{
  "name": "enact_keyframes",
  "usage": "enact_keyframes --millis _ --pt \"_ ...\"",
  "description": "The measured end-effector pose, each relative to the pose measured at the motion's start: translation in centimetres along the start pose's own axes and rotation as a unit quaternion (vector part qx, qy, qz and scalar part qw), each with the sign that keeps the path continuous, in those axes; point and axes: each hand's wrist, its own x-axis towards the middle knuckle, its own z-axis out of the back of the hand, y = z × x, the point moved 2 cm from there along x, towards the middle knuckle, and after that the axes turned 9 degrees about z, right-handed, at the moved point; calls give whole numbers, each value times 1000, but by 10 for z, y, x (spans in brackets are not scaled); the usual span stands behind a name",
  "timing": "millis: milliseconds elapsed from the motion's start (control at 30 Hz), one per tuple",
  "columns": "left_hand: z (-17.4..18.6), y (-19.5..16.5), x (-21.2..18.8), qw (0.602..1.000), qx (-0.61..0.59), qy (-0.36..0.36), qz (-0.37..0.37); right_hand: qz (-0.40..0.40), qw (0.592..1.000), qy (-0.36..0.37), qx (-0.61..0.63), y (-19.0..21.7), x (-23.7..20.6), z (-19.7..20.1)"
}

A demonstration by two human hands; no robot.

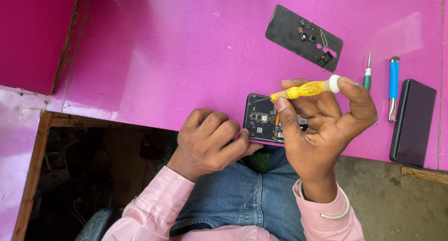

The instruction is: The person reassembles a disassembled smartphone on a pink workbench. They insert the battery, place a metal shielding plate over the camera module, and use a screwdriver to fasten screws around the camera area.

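Phone, opened and stripped of its rear panel, is laid at the near edge of the pink table, its circuit board and camera modules exposed upward. It is steadied by the left hand, whose fingers are curled together into a loose fist, the thumb tip being pressed against the phone's lower left corner. Above it, a yellow screwdriver with a white cap is pinched in the right hand: the shaft is held between thumb and middle fingers, while the index finger is bent over the cap. The tip is pointed at the upper edge of the phone; whether it is seated in a screw cannot be told.

The phone is judged light and stiff but fragile where opened: the bare board and thin ribbon parts should not be pressed, so it is best gripped by its frame edges. The glossy table may let it slide.

Farther out, the removed black back cover is lying flat with small parts resting on it. To the right, a green-handled screwdriver, a blue-handled tool and a second dark phone are set side by side, well apart from the work.
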Motion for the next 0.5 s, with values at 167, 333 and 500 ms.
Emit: enact_keyframes --millis 167,333,500 --pt "0 0 0 1000 2 -5 1 37 998 7 -40 2 9 0" --pt "1 -1 1 1000 4 3 3 88 992 65 -68 6 17 3" --pt "2 -2 5 1000 18 17 4 66 989 28 -127 9 22 7"
